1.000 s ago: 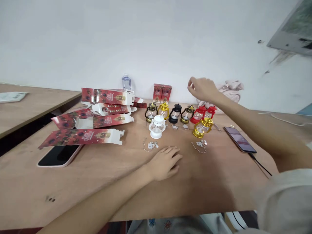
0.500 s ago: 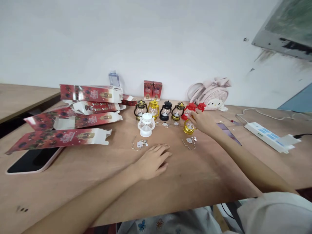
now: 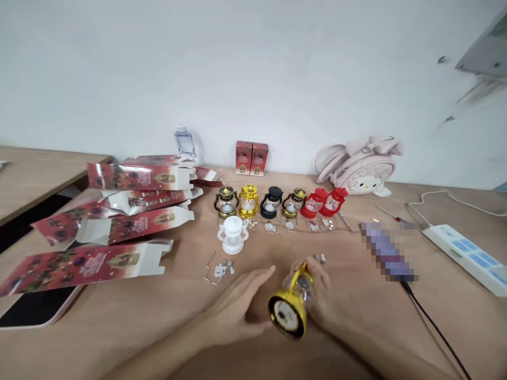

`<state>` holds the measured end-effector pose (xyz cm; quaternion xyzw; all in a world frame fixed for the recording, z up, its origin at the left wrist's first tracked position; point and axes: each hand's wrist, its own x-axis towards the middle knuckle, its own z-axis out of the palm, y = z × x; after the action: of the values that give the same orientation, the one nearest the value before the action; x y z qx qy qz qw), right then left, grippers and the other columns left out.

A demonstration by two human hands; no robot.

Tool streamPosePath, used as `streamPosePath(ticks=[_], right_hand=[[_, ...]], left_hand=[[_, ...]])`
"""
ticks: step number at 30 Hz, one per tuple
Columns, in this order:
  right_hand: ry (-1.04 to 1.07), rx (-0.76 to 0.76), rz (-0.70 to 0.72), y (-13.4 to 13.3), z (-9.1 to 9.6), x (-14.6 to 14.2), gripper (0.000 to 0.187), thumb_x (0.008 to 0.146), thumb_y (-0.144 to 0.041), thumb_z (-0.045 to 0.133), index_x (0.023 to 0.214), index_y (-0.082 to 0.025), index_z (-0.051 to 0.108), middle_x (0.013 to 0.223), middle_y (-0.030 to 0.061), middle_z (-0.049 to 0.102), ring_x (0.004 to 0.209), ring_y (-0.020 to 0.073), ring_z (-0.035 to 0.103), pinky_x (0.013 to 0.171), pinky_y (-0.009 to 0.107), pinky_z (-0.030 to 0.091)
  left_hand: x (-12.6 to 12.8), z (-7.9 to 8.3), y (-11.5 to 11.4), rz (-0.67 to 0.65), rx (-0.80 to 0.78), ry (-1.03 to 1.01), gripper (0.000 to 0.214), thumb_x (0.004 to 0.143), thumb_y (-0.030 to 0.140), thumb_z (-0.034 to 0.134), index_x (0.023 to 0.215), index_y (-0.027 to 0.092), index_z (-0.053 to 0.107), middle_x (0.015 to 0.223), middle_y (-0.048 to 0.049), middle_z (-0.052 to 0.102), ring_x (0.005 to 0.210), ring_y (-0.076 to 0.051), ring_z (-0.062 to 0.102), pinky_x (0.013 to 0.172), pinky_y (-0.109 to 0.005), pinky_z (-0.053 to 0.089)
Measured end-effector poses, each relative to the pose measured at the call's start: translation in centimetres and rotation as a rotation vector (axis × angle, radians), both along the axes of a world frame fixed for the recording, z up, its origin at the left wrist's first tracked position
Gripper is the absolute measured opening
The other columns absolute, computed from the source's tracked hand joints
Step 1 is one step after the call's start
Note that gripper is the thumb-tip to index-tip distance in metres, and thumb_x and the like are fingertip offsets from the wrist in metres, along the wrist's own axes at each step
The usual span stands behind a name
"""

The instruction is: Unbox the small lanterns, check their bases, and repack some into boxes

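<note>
My right hand (image 3: 319,290) is closed round a gold mini lantern (image 3: 291,309), tilted so its round base faces me. Just left of it, my left hand (image 3: 241,303) is open, thumb and fingers apart, not touching the lantern. A white lantern (image 3: 233,236) stands beyond my left hand, with a bent wire handle and small metal parts (image 3: 222,269) in front of it. Behind is a row of lanterns: a bronze one (image 3: 227,203), a gold one (image 3: 249,202), a black one (image 3: 271,203), another bronze one (image 3: 293,204) and two red ones (image 3: 316,204).
Flattened red boxes (image 3: 130,224) lie at the left, partly over a phone (image 3: 39,306). Two small red boxes (image 3: 251,158), a clear bottle (image 3: 184,141) and a pink bag (image 3: 360,166) stand by the wall. At right are a screwdriver (image 3: 390,212), a cabled phone (image 3: 386,250) and a power strip (image 3: 467,256).
My right hand has brought the gold lantern from beside the red ones toward me and tipped it. My left hand has lifted and turned toward it. The view has shifted.
</note>
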<state>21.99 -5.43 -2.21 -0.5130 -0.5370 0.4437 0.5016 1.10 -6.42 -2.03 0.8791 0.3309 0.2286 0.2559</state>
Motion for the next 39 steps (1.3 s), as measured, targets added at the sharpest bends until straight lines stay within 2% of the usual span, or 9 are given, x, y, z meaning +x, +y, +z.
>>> streamPosePath(ticks=[4,8,14,18,21,25,29,33,39], right_hand=[[0.202,-0.090,0.151,-3.2,-0.7,-1.6,0.041,0.091,-0.057,0.036,0.076,-0.023,0.055,0.072,0.0016,0.056,0.069,0.0163,0.053,0.068,0.030,0.048],[0.185,-0.137,0.297,-3.6,-0.4,-2.1,0.039,0.093,-0.057,0.034,0.081,-0.023,0.050,0.075,-0.0003,0.052,0.070,0.0136,0.049,0.070,0.027,0.045],[-0.014,0.008,0.380,-3.6,-0.5,-2.0,0.036,0.097,-0.049,0.026,0.091,-0.022,0.048,0.082,0.0015,0.055,0.075,0.0135,0.053,0.070,0.028,0.046],[-0.257,0.430,0.390,-2.2,-0.2,-0.5,0.039,0.095,-0.050,0.027,0.110,-0.022,0.049,0.104,0.0093,0.060,0.100,0.0193,0.057,0.087,0.038,0.048],[-0.615,0.717,0.300,-0.1,0.8,2.4,0.029,0.090,-0.046,0.043,0.102,-0.024,0.057,0.107,0.0102,0.063,0.102,0.0231,0.059,0.090,0.042,0.047],[-0.938,0.611,0.017,2.0,3.1,7.3,0.023,0.090,-0.034,0.046,0.096,-0.018,0.061,0.095,0.0112,0.066,0.093,0.0246,0.060,0.085,0.042,0.046],[-0.967,0.383,0.230,3.0,4.4,10.5,0.024,0.083,-0.034,0.060,0.102,-0.019,0.063,0.100,0.0076,0.067,0.087,0.0203,0.062,0.077,0.034,0.049],[-0.968,0.312,0.367,4.0,2.9,11.0,0.033,0.073,-0.023,0.071,0.105,-0.021,0.065,0.110,0.0061,0.066,0.092,0.0205,0.062,0.080,0.033,0.049],[-0.895,0.334,0.333,5.0,0.4,9.8,0.013,0.081,-0.020,0.061,0.092,-0.020,0.069,0.090,0.0048,0.069,0.074,0.0151,0.061,0.072,0.029,0.048]], left_hand=[[-0.2,-0.2,-0.1,-0.214,0.204,-0.137,0.091,0.081,0.043,0.063,0.149,0.035,0.003,0.150,-0.0140,0.033,0.135,-0.029,0.040,0.106,-0.046,0.042],[-0.2,-0.9,-0.1,-0.242,0.327,-0.275,0.075,0.087,0.037,0.053,0.149,0.026,0.013,0.141,-0.0175,0.047,0.132,-0.028,0.043,0.108,-0.054,0.037],[-0.1,-1.7,-0.4,-0.253,0.422,-0.322,0.074,0.085,0.030,0.058,0.147,0.022,0.020,0.125,-0.0167,0.060,0.122,-0.024,0.054,0.106,-0.051,0.039],[-0.3,-2.0,0.0,-0.122,0.395,-0.350,0.082,0.075,0.045,0.067,0.144,0.027,0.024,0.125,-0.0134,0.059,0.115,-0.027,0.056,0.103,-0.054,0.039],[-0.4,-2.1,0.5,-0.010,0.391,-0.384,0.087,0.067,0.052,0.070,0.140,0.028,0.029,0.126,-0.0125,0.056,0.115,-0.031,0.053,0.098,-0.055,0.041],[-0.1,-1.3,0.8,0.120,0.382,-0.383,0.083,0.065,0.040,0.071,0.137,0.028,0.031,0.127,-0.0112,0.052,0.115,-0.032,0.052,0.095,-0.053,0.044],[0.3,-0.5,0.8,0.158,0.405,-0.366,0.075,0.066,0.025,0.067,0.135,0.023,0.036,0.121,-0.0116,0.054,0.114,-0.030,0.053,0.093,-0.049,0.048],[0.5,-0.3,0.8,0.138,0.456,-0.320,0.072,0.064,0.019,0.065,0.132,0.021,0.040,0.123,-0.0129,0.049,0.116,-0.029,0.052,0.094,-0.046,0.048],[1.0,0.2,1.0,0.127,0.415,-0.257,0.053,0.071,0.017,0.063,0.121,0.022,0.050,0.123,-0.0120,0.051,0.119,-0.027,0.052,0.098,-0.041,0.046]])
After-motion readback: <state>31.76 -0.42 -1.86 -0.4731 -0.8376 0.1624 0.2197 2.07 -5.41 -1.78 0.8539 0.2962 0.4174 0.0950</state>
